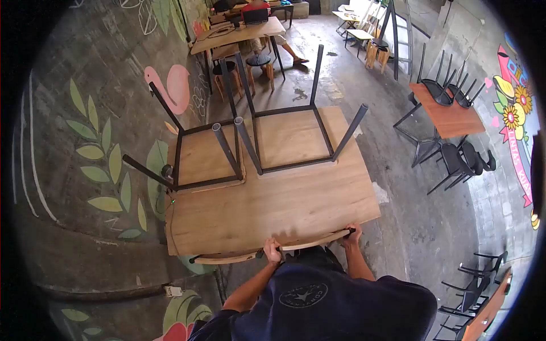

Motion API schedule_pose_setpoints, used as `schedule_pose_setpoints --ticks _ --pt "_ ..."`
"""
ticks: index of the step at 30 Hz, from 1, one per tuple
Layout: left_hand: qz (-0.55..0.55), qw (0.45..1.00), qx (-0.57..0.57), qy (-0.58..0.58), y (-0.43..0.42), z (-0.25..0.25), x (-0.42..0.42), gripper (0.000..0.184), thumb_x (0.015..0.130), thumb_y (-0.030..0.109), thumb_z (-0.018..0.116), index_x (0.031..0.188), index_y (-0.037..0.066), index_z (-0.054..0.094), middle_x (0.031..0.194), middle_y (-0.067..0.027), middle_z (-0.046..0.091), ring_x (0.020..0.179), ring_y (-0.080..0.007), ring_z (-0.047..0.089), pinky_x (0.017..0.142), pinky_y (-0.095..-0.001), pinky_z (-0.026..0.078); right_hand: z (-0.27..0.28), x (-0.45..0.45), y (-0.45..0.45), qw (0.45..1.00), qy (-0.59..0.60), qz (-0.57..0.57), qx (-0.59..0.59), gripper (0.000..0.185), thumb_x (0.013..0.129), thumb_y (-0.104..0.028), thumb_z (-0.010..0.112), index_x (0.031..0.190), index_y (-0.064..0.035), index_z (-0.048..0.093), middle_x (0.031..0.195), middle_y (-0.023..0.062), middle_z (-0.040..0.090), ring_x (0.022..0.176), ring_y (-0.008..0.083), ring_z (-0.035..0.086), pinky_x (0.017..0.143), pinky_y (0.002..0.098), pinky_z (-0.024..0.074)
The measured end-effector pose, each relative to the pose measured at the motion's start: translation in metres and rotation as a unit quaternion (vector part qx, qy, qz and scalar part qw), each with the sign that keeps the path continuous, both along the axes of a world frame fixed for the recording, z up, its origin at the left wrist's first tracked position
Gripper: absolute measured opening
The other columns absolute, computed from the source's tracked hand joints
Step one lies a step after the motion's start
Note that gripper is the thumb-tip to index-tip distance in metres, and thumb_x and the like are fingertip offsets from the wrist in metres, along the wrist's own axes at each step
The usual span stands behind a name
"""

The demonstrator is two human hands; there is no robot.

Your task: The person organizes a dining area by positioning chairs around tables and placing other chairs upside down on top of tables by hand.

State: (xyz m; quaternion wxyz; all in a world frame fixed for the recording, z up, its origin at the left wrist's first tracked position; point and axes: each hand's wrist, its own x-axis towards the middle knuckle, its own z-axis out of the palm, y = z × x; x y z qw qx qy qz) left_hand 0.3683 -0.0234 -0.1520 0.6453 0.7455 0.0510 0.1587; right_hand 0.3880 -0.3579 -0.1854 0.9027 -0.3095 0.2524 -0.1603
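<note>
My left hand is closed on a dark fitting at the near edge of the wooden table, beside a curved wooden rail. At the right end of that rail, my right hand is wrapped round another dark part. Two upturned stools or small tables with black metal legs lie on the tabletop: a smaller one at the left and a larger one at the right. What the dark parts belong to is partly hidden by my hands and body.
A painted wall runs close along the left. Farther back, a person's leg shows by another wooden table with stools. To the right stands a reddish table with black chairs; more chairs are at the lower right.
</note>
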Motion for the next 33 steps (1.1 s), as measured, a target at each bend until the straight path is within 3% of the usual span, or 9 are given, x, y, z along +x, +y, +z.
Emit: schedule_pose_setpoints --ticks 7,12,16,21,24,27,29,32,33 --pt "-0.052 0.993 0.109 0.013 -0.002 0.034 0.0 0.031 0.079 0.025 0.041 0.057 0.004 0.051 0.063 -0.0101 0.049 0.069 -0.0268 0.044 0.073 -0.0379 0.03 0.002 0.004 -0.005 0.991 0.107 -0.014 0.073 0.013 0.066 -0.019 0.051 0.072 -0.0075 0.051 0.071 0.0057 0.052 0.067 0.0249 0.051 0.067 0.0383 0.0461" --pt "-0.05 0.993 0.102 0.017 0.002 0.002 -0.003 0.029 0.08 0.025 0.041 0.065 0.004 0.053 0.069 -0.0106 0.051 0.073 -0.0289 0.044 0.076 -0.0388 0.03 -0.089 0.006 -0.03 0.985 0.11 -0.001 0.132 0.006 0.063 -0.014 0.051 0.065 -0.0114 0.045 0.068 0.0051 0.05 0.064 0.0245 0.048 0.061 0.0384 0.045" --pt "-0.083 0.989 0.116 0.029 0.012 -0.037 -0.007 0.032 0.083 0.028 0.041 0.071 0.002 0.055 0.081 -0.0139 0.052 0.082 -0.0307 0.043 0.08 -0.0405 0.03 -0.034 0.007 -0.019 0.978 0.201 -0.051 0.018 0.005 0.063 -0.008 0.049 0.062 -0.0101 0.045 0.064 0.0054 0.048 0.06 0.0225 0.048 0.057 0.0374 0.0431" --pt "-0.099 0.991 0.067 0.054 0.014 -0.033 -0.002 0.029 0.08 0.025 0.043 0.071 0.002 0.06 0.082 -0.0136 0.051 0.087 -0.0301 0.042 0.083 -0.0422 0.03 0.024 0.014 0.003 0.957 0.255 -0.13 0.052 0.007 0.064 -0.004 0.047 0.06 -0.0081 0.042 0.061 0.0058 0.043 0.06 0.0206 0.045 0.051 0.0404 0.0401" --pt "-0.115 0.974 0.195 0.008 0.011 -0.006 -0.01 0.023 0.074 0.02 0.046 0.07 0.003 0.061 0.086 -0.0144 0.05 0.089 -0.0319 0.041 0.085 -0.0436 0.03 0.038 0.004 0.002 0.947 0.293 -0.128 0.035 0.007 0.064 -0.004 0.047 0.06 -0.0068 0.042 0.061 0.0065 0.041 0.059 0.0201 0.044 0.048 0.0427 0.037" --pt "-0.188 0.93 0.314 -0.012 0.02 -0.001 -0.017 0.023 0.073 0.021 0.048 0.07 0.003 0.061 0.091 -0.018 0.048 0.091 -0.0341 0.041 0.086 -0.0442 0.031 -0.028 0.004 -0.005 0.91 0.365 -0.182 0.071 0.005 0.066 -0.007 0.051 0.064 -0.0085 0.047 0.065 0.0059 0.044 0.059 0.0218 0.044 0.05 0.0433 0.0355" --pt "-0.228 0.91 0.342 -0.064 0.025 -0.008 -0.017 0.023 0.072 0.021 0.048 0.073 0.002 0.061 0.092 -0.0208 0.047 0.092 -0.0367 0.041 0.086 -0.0459 0.033 -0.059 -0.003 -0.008 0.946 0.214 -0.137 -0.202 0.012 0.071 -0.016 0.055 0.073 -0.0055 0.049 0.069 0.0073 0.047 0.065 0.0237 0.047 0.052 0.0434 0.037" --pt "-0.213 0.904 0.366 -0.062 0.027 -0.01 -0.027 0.023 0.074 0.02 0.049 0.081 0.001 0.06 0.095 -0.0223 0.048 0.091 -0.0393 0.042 0.084 -0.0498 0.034 -0.078 -0.045 -0.022 0.805 0.004 -0.027 -0.592 0.031 0.078 -0.03 0.061 0.086 -0.0009 0.053 0.074 0.0094 0.051 0.073 0.0265 0.051 0.056 0.0434 0.0391" --pt "-0.233 0.9 0.363 -0.064 0.029 -0.01 -0.026 0.023 0.074 0.02 0.049 0.081 0.001 0.06 0.095 -0.0223 0.048 0.091 -0.0393 0.042 0.084 -0.0498 0.034 -0.055 -0.037 -0.021 0.924 0.164 -0.045 -0.343 0.028 0.076 -0.029 0.062 0.081 -0.0024 0.055 0.077 0.0095 0.056 0.073 0.0257 0.053 0.061 0.0405 0.0419"
